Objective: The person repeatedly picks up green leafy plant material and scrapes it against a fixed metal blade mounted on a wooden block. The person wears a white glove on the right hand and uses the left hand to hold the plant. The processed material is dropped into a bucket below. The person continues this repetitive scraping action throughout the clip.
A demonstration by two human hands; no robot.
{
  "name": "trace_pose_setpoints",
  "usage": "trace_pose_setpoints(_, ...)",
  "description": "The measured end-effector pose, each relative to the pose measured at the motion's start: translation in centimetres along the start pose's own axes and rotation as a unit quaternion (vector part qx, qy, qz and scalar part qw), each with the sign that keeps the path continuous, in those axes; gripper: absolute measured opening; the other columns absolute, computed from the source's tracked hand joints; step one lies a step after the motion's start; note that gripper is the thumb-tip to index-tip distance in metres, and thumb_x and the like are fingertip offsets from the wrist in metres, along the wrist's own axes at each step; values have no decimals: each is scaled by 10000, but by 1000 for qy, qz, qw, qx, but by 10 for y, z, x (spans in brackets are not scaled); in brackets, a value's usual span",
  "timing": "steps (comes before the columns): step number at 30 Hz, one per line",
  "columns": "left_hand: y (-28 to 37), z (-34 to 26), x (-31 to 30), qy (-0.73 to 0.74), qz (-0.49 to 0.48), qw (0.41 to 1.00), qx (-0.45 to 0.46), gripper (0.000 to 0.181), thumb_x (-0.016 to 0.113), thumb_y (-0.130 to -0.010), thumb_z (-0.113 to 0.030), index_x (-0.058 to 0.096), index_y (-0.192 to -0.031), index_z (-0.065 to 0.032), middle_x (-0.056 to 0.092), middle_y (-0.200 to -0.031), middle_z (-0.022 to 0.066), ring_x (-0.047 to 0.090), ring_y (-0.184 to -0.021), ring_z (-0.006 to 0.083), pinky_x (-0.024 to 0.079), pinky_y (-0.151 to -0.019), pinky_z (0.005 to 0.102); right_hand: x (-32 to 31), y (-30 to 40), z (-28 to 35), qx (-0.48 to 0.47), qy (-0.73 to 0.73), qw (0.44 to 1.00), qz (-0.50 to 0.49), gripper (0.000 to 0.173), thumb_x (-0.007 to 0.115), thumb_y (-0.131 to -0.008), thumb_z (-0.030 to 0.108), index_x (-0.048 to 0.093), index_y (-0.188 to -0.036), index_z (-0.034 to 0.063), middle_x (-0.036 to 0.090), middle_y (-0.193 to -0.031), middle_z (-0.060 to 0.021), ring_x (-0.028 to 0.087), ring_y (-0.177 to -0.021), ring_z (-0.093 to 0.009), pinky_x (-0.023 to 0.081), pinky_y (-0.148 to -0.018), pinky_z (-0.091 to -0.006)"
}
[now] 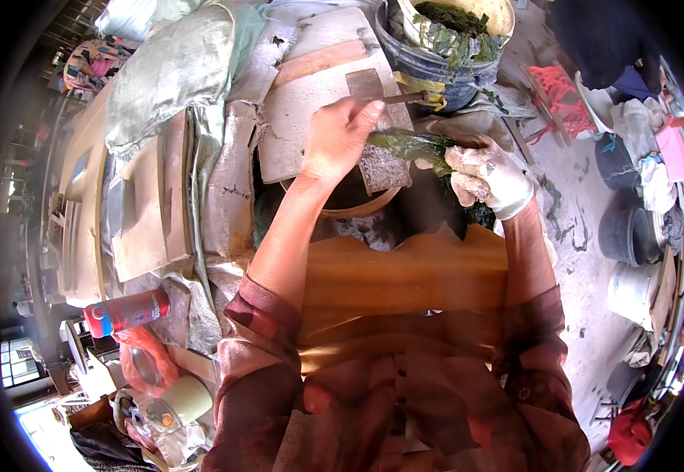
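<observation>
My left hand [342, 138], bare, is closed round the dark handle [404, 98] of a tool with a flat rectangular metal blade [365, 84]. A soiled white glove covers my right hand [483, 174], which grips a strip of wet green seaweed [416, 144]. The strip's free end reaches left, close to my left wrist. Beneath it is a rough, crusted block [384, 168] at the edge of a pale, worn board [306, 127]. The rim of a round container [360, 209] shows below the board. What the block is made of, I cannot tell.
Nested buckets [472, 76] holding more seaweed stand beyond my right hand. A filled woven sack [168, 76] and wooden boards [141, 230] lie at left, with a red bottle [126, 312] nearer. Black tubs [622, 236] line the right side of the floor. An orange-brown apron [407, 271] covers my lap.
</observation>
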State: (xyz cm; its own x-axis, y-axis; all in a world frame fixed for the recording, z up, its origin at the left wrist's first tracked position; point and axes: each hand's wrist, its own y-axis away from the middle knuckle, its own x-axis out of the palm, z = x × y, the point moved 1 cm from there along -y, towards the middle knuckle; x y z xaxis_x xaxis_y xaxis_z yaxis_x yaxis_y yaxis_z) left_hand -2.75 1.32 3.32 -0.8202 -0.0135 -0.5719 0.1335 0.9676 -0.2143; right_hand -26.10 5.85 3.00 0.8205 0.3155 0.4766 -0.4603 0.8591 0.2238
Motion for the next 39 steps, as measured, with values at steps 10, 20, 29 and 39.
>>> trace_pose_setpoints(10, 12, -17, 23, 230, 146, 960, -64, 235, 593, -912, -270, 632, -943, -41, 609, -842, -18, 507, -769, 56, 425, -719, 207, -2, -10, -10, -4, 49, 998, 44, 243, 602, -878, 181, 612, -1006, -25, 581, -662, -10, 451, -431, -63, 362, -400, -231)
trace_pose_setpoints(20, 8, -11, 5, 225, 38, 974, 9, 176, 582, -923, -204, 622, -930, -32, 594, -826, -21, 501, -746, 48, 439, -662, 218, 17, -11, -9, 61, 335, 939, 39, 245, 645, -847, 225, 645, -821, -19, 596, -655, 16, 451, -475, -28, 343, -408, -201)
trace_pose_setpoints(29, 8, -14, -2, 429, 98, 889, -126, 196, 549, -937, -198, 619, -1006, -29, 579, -851, -18, 432, -540, 46, 397, -490, 215, -22, -14, -24, -63, -59, 995, 45, 139, 563, -883, 129, 560, -803, 16, 485, -647, 41, 418, -447, -47, 310, -391, -187)
trace_pose_setpoints(39, 24, -26, 4, 431, 417, 791, -117, 393, 597, -895, -286, 600, -1084, 59, 436, -543, -30, 386, -441, 57, 358, -416, 211, -15, -6, -6, -77, 21, 997, 2, 176, 508, -900, 165, 551, -810, 20, 406, -499, 31, 369, -397, -68, 315, -400, -233)
